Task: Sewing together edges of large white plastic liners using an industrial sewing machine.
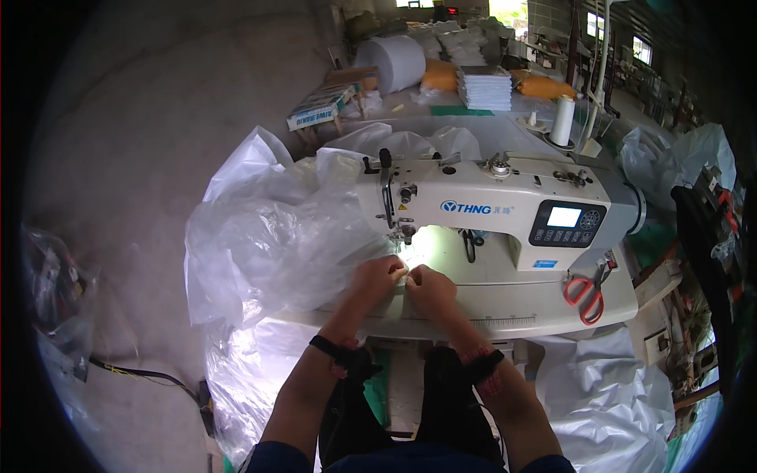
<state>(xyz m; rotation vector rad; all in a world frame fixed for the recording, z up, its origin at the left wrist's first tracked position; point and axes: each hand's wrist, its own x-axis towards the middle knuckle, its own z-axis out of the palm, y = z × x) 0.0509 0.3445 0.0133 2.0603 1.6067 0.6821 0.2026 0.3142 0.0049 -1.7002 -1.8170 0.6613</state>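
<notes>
My left hand (378, 276) and my right hand (430, 288) are together on the sewing machine table (520, 303), just in front of the needle. Both pinch a small white piece of material (402, 276) between their fingertips. The white industrial sewing machine (505, 209) stands right behind the hands, its lamp lighting the bed under the needle (408, 236). A big heap of clear plastic sheeting (268, 236) spills off the table's left side, next to my left hand. Each wrist wears a dark strap.
Red-handled scissors (585, 296) lie at the table's right end. A white thread cone (563, 120) stands behind the machine. More plastic sheeting (599, 394) hangs at lower right. A stack of white sheets (485, 87), a large white roll (392, 61) and orange bags sit farther back.
</notes>
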